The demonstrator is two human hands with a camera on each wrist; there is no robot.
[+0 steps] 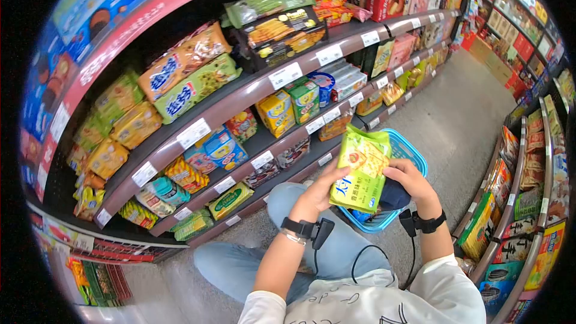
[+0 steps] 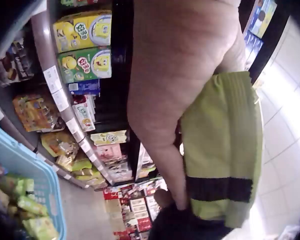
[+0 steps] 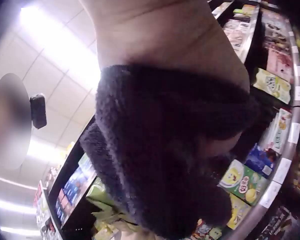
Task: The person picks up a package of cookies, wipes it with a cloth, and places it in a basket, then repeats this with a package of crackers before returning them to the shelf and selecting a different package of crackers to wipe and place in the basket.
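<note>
As shelves of boxed and bagged snacks (image 1: 192, 93) curve past on the left, a person seated low in a store aisle holds a green packet (image 1: 361, 171) between two hands, its printed face turned up toward the wearer and its long axis running away from the body. The left hand (image 1: 322, 191) pinches the near-left edge, thumb over the front, while the right hand (image 1: 413, 179), curled round a dark fuzzy cloth (image 1: 396, 195), pinches the right edge. Below the packet, a blue basket (image 1: 418, 155) on the floor holds small green packets (image 2: 36, 212) and other wrapped goods.
</note>
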